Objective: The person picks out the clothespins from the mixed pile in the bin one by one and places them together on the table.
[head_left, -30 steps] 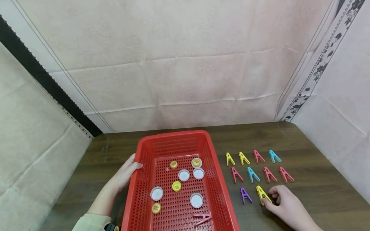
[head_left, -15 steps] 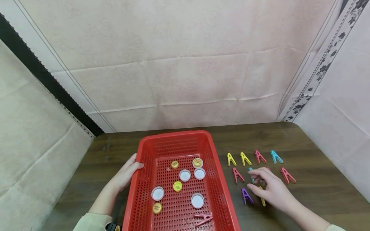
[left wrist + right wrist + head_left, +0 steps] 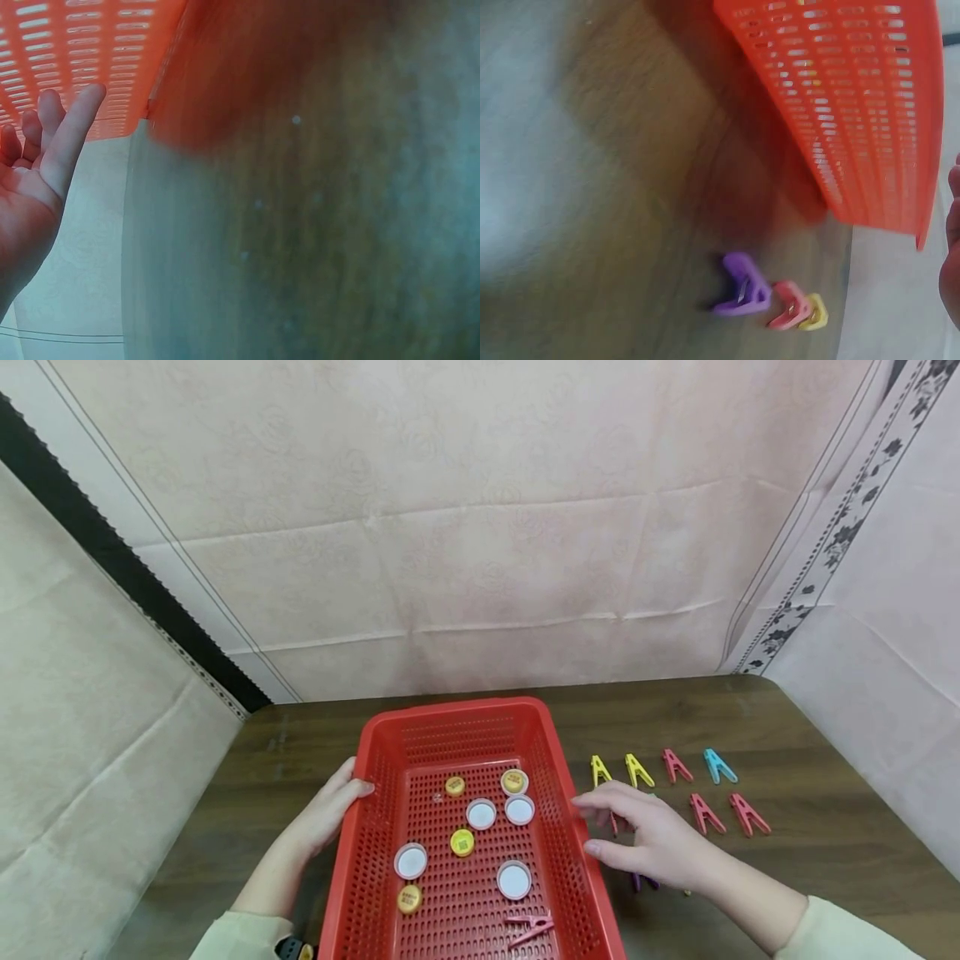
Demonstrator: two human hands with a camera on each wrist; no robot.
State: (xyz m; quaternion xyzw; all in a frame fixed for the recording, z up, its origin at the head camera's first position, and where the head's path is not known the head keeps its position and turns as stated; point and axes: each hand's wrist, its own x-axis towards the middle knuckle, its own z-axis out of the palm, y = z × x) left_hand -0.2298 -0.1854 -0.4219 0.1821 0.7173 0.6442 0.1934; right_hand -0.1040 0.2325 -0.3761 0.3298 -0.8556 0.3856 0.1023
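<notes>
A red perforated plastic basket (image 3: 457, 703) stands on the table, holding several white round caps (image 3: 514, 880), smaller yellow caps (image 3: 462, 842) and one pink clothespin (image 3: 530, 928). My left hand (image 3: 326, 810) grips its left side, thumb over the rim; the left wrist view shows fingers (image 3: 71, 142) against the outer wall. My right hand (image 3: 645, 835) is at the right rim, fingers extended and thumb apart, with nothing seen in it. Behind and under it lie clothespins in rows: yellow (image 3: 639, 771), blue (image 3: 720, 766), pink (image 3: 706, 813) and purple (image 3: 742, 289). The hand partly hides several.
The brown wooden table (image 3: 315, 735) ends at a pale cloth backdrop (image 3: 465, 568). More cloth hangs at the left (image 3: 97, 718) and right (image 3: 892, 727). A dark band (image 3: 127, 560) runs down the left corner.
My right hand has let go of the yellow clothespin in the front row and moved left over the other pins to the basket's right rim. The left hand keeps its place.
</notes>
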